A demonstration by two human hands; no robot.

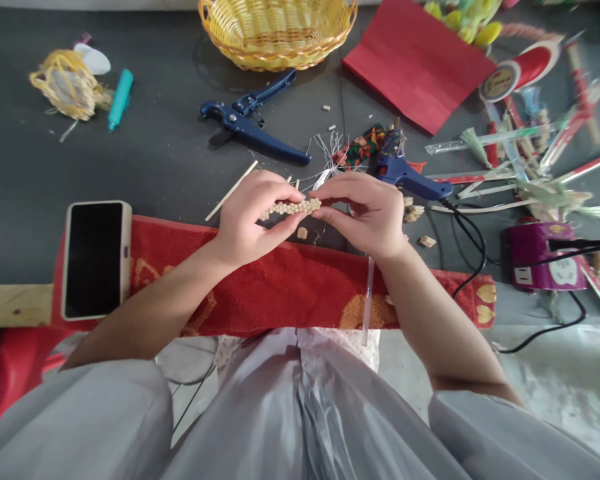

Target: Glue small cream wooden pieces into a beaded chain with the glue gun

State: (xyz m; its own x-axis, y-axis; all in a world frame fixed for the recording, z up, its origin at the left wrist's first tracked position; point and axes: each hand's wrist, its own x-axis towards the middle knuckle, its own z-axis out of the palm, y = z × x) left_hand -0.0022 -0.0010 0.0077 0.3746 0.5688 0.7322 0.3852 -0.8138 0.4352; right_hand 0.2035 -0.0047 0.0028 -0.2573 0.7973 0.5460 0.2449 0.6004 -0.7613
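Note:
Both my hands hold a short strip of small pale wooden pieces (291, 207) level above the dark table (170, 160). My left hand (253, 217) pinches its left end between thumb and fingers. My right hand (365, 210) grips the right end with closed fingers. Directly below the strip a small wooden bit (303, 233) lies on the table. A red towel (280, 287) covers the table's near edge under my wrists.
A blue glue gun (405, 175) with a black cord lies right of my hands, blue cutters (253, 123) behind them. A yellow wicker basket (277, 30), red paper (415, 63), a phone (95, 257), a purple power strip (545, 257) and craft sticks (530, 160) surround the spot.

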